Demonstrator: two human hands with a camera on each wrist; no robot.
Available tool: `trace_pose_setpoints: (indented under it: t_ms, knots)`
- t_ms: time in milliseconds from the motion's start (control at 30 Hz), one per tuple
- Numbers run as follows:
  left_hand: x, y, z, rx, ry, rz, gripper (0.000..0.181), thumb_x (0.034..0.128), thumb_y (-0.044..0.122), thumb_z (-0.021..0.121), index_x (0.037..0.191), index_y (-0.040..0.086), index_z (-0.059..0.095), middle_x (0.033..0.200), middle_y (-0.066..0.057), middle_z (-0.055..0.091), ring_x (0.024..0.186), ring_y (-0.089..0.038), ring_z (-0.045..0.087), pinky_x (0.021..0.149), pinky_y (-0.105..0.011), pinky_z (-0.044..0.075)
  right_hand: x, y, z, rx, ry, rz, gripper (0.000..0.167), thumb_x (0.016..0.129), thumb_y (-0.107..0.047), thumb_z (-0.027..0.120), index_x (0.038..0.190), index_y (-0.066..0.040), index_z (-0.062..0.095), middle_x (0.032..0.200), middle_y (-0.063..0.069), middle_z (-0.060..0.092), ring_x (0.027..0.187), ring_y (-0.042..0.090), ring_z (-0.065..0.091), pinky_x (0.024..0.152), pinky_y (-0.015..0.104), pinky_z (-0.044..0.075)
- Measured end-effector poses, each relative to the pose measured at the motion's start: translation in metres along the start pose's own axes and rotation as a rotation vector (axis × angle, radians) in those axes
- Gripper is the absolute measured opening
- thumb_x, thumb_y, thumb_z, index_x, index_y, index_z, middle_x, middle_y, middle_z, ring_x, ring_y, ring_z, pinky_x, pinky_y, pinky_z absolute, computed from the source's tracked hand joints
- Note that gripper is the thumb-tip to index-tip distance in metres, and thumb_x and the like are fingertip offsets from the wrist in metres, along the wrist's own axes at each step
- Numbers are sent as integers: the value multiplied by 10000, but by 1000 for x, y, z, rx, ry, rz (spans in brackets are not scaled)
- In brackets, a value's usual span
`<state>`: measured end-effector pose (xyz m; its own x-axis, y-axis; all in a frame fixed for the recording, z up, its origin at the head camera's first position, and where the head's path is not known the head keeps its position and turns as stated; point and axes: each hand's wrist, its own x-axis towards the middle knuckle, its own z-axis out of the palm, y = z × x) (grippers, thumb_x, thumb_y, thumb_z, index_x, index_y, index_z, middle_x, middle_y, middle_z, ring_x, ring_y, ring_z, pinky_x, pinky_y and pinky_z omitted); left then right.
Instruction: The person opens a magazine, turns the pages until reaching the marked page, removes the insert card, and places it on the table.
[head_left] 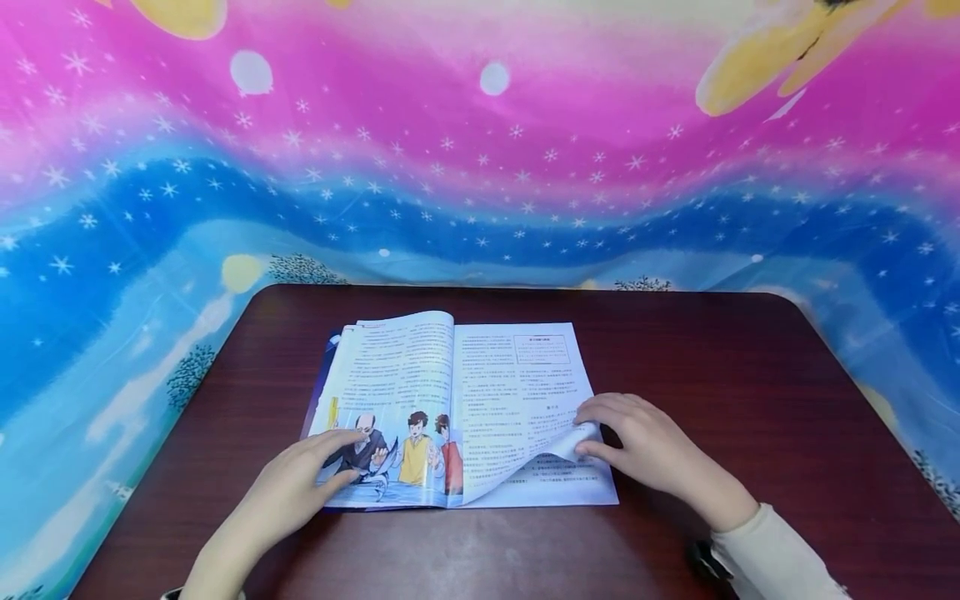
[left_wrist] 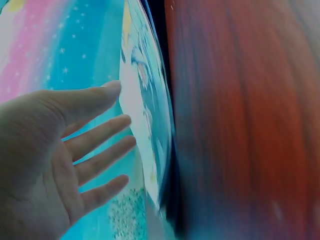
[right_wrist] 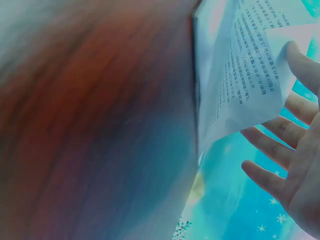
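An open magazine [head_left: 525,350] lies on the table, its left page [head_left: 375,367] carrying print above a drawing of several people. My right hand [head_left: 645,442] pinches the lifted lower right corner of a right-hand page [right_wrist: 250,70], thumb on one side and fingers on the other. That page curls up, and the printed page below shows beneath it. Over the lower left edge of the magazine, my left hand [head_left: 292,483] rests with its fingers spread and fairly straight. In the left wrist view, its fingertips [left_wrist: 127,142] are at the page edge and grip nothing.
The dark reddish wooden table [head_left: 712,358] has rounded far corners. Behind it hangs a pink and blue cloth [head_left: 420,167] with snowflakes, reaching down around the table's sides. A dark band [head_left: 708,560] sits at the right sleeve's cuff.
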<state>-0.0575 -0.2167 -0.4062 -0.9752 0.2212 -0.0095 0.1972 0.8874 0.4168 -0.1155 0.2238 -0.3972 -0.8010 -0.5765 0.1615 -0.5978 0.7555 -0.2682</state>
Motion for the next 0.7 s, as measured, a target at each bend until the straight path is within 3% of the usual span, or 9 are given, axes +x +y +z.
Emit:
trace_pose_setpoints:
  t_ms: [167,433,700]
  knots:
    - [7,19,7,-32,47,28,361,907,264,742,1258,210,675,1273,-35,656,1239,-296,571,990,-555,455,7,-5,-5,33,62,-12,351,818,-389,808,1076,-167,720,1128,-31,676,1147,207,590,1010,465,438]
    - [16,52,19,-96,134,182,357,889,255,766,1235,221,683,1243,57,665,1183,-182,609,950,-473,505,17,-15,-13,94,167,-59,355,793,-379,830,1066,-188,709,1100,-68,676,1120,177,591,999,440,430]
    - [27,83,21,-179,187,339,380,886,295,766,1246,222,671,1229,84,663,1150,-128,614,921,-419,530,26,-24,-18,99,248,-118,314,785,-381,838,1003,-207,695,1020,-111,673,1046,134,591,975,387,436]
